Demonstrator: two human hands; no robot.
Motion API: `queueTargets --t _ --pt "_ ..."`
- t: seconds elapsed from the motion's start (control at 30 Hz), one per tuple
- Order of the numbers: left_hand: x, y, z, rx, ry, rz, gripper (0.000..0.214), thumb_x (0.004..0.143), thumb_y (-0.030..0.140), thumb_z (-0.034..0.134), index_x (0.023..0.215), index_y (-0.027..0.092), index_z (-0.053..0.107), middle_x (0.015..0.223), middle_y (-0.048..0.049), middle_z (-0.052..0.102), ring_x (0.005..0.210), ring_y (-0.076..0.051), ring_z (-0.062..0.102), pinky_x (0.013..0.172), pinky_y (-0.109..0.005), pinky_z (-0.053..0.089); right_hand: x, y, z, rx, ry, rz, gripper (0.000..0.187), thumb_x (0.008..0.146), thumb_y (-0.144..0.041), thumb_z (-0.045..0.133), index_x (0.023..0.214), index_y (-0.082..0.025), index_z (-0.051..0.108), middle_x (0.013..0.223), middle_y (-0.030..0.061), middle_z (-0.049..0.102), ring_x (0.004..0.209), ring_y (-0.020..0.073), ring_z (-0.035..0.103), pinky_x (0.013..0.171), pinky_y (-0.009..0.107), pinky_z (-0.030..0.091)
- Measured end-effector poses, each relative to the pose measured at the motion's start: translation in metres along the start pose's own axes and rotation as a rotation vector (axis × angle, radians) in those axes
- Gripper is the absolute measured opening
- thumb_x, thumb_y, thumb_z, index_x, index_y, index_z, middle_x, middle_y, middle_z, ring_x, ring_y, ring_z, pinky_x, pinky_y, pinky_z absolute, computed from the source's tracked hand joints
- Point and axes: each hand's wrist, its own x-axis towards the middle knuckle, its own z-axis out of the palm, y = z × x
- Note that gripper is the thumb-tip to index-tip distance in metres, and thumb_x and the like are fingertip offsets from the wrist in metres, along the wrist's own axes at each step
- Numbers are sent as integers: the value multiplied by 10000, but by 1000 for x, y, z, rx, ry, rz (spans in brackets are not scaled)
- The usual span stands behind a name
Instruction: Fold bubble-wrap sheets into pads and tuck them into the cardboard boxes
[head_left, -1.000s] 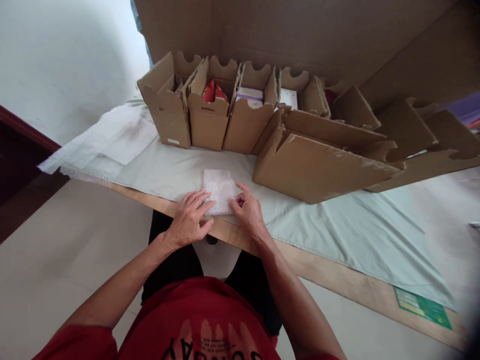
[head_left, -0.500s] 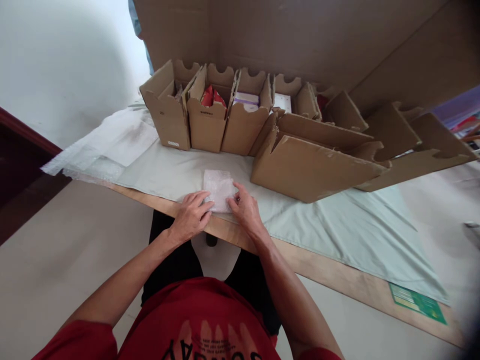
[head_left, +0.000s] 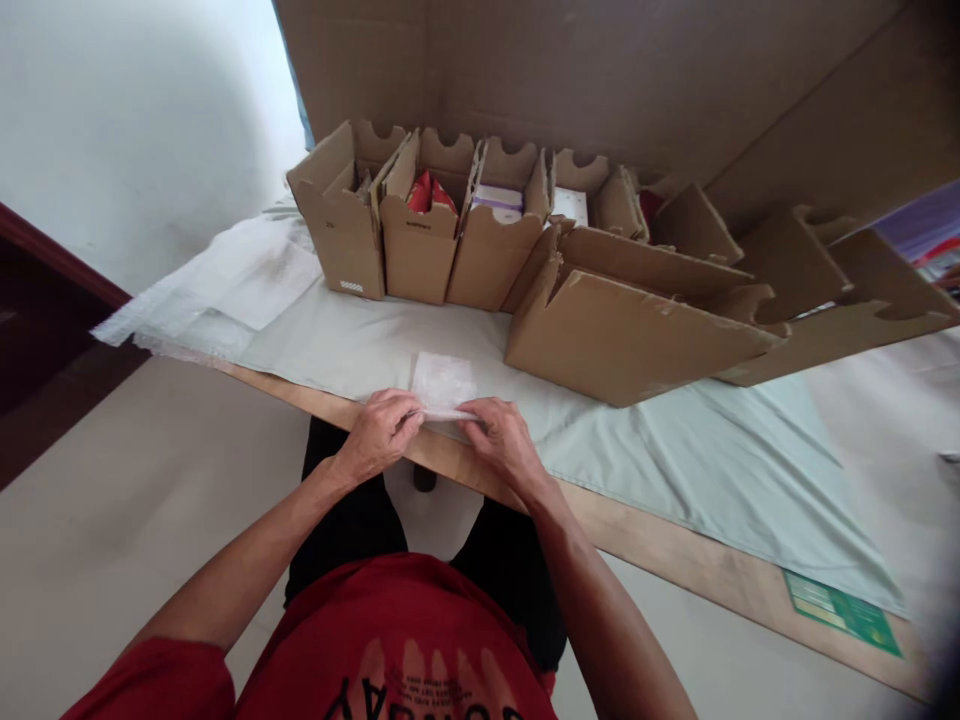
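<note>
A small white bubble-wrap pouch (head_left: 442, 381) lies on the pale cloth (head_left: 675, 450) near the table's front edge. My left hand (head_left: 380, 433) pinches the pouch's near left edge, fingers curled. My right hand (head_left: 504, 441) grips the near right edge the same way. The near edge of the pouch is lifted a little between the two hands.
A row of open cardboard bins (head_left: 420, 225) holding red and white packs stands at the back. Larger tilted cardboard bins (head_left: 637, 335) lie to the right. Bubble-wrap sheets (head_left: 225, 290) overhang the table's left end. A green card (head_left: 840, 612) lies at the front right.
Both hands went from resting flat on the pouch to pinching its near edge and lifting it slightly. The camera shifted a little.
</note>
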Motion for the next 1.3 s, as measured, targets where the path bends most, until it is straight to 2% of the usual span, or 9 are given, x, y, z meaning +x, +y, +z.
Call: queueTargets --t 0.13,0.3,0.53,0.67,0.8,0.93,1.07,1.17,1.3 --pt "5 2 -5 -4 -10 -162 237 984 325 508 855 200 663 777 -32 684 747 -186 624 745 -324 510 5 2 -2 245 -4 147 183 875 -297 585 950 -229 738 767 21 718 705 195 635 693 306 450" --pt "17 2 3 45 -6 -286 186 962 328 530 878 214 649 672 13 627 618 -154 562 644 -272 417 8 1 0 249 27 222 180 862 -311 592 948 -207 712 723 17 681 661 177 603 654 294 430" --pt "39 7 12 286 -128 -401 177 971 319 561 897 205 674 742 -38 708 686 -202 645 632 -289 376 18 5 0 -50 130 107 398 867 -293 624 1249 -189 664 1191 142 705 1069 306 651 964 457 484" --pt "46 10 15 369 -133 -442 167 975 320 583 920 201 685 850 -65 763 768 -214 688 662 -294 400 41 -4 -5 -189 -48 53 551 897 -347 634 1419 -186 565 1378 164 643 1243 349 581 1052 506 429" --pt "44 7 18 349 -72 -457 139 958 294 615 891 194 685 889 -71 771 807 -215 697 687 -297 436 61 -20 -7 -262 -185 95 474 880 -305 672 1329 -158 631 1178 146 731 1143 322 611 981 439 424" --pt "33 0 15 198 63 -417 119 920 309 655 911 194 686 862 -53 739 766 -188 674 711 -297 486 59 -19 -11 -131 -238 102 73 847 -258 672 870 -191 689 795 36 682 815 205 587 755 316 389" --pt "16 5 7 -159 282 -418 372 853 405 716 1147 181 670 1035 -87 723 857 -190 681 780 -317 554 36 -7 -17 315 -105 151 199 813 -353 697 736 -204 590 670 -29 551 653 134 468 638 272 341" --pt "6 23 6 -571 174 -434 558 843 469 720 1298 166 614 1218 -135 712 1075 -247 694 922 -374 570 15 -6 -19 653 21 148 276 827 -472 711 812 -210 627 729 -23 574 683 137 500 652 270 386" --pt "4 48 14 -818 -65 -474 429 866 412 672 1203 145 672 1117 -117 766 1045 -261 721 947 -393 571 -6 -11 -27 691 22 140 294 841 -502 729 882 -218 666 853 15 662 796 174 592 744 306 466"
